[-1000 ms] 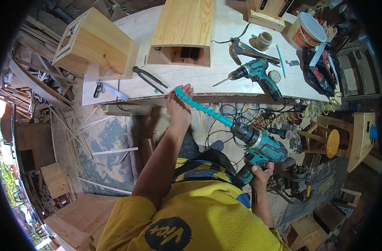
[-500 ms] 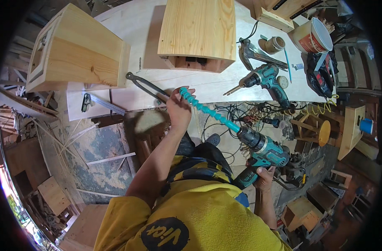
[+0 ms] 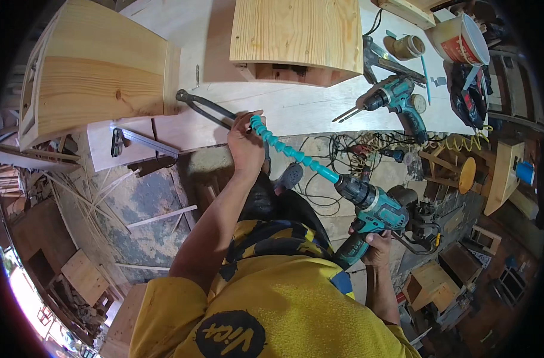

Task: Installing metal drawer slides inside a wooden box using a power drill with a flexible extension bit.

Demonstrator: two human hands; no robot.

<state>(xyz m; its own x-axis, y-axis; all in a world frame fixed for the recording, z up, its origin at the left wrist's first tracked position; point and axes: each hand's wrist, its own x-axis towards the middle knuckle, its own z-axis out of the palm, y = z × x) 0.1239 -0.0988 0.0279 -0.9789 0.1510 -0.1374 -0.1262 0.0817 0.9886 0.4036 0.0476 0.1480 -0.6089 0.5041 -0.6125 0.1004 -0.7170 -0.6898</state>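
Note:
My right hand (image 3: 376, 247) grips the handle of a teal cordless drill (image 3: 373, 209) held below the bench edge. A long teal spiral auger bit (image 3: 293, 154) runs from its chuck up to the left. My left hand (image 3: 245, 143) is closed around the far tip of that bit, right at the front edge of the pale wooden workbench (image 3: 296, 110). Black pincers (image 3: 203, 107) lie on the bench just beside my left hand.
Two pine boxes stand on the bench, one (image 3: 99, 83) at the left and one (image 3: 296, 39) in the middle. A second teal drill (image 3: 397, 101), a metal square (image 3: 138, 142), a tape roll (image 3: 406, 45) and a bucket (image 3: 460, 39) lie around. Tangled cables (image 3: 337, 155) and stools sit on the floor.
My view has shifted closer to the bench. The left hand with the bit tip has come up to the bench edge beside the pincers; the drill stays in my right hand.

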